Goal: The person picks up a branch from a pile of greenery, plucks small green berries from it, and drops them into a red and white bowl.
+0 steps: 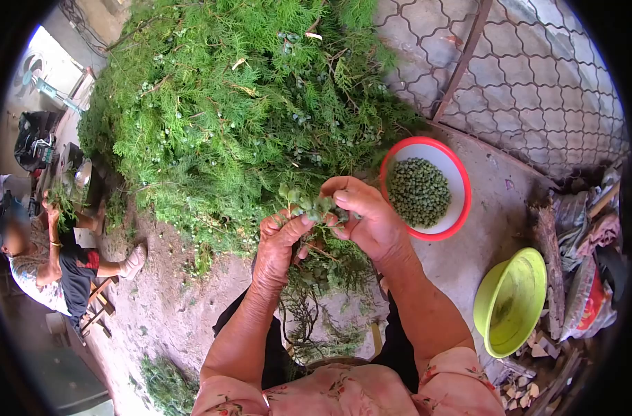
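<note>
My left hand (pixel 282 239) is closed around a small evergreen sprig with a cluster of green cones (pixel 298 201) at its top. My right hand (pixel 368 216) meets it from the right, thumb and fingers pinched on cones at the right side of the cluster. Part of the sprig is hidden behind my fingers. Just beyond both hands rises a large heap of cut evergreen branches (pixel 219 125) dotted with pale cones. To the right of my right hand stands a white basin with a red rim (pixel 466 201), holding many loose green cones (pixel 418 191).
A yellow-green basin (pixel 510 305) leans at the right, near a log (pixel 551 270) and bags. Wire mesh (pixel 538 90) stands at the upper right. Stripped twigs (pixel 305 322) lie between my legs. At the left, another person (pixel 49 256) sits on a stool, holding a green sprig.
</note>
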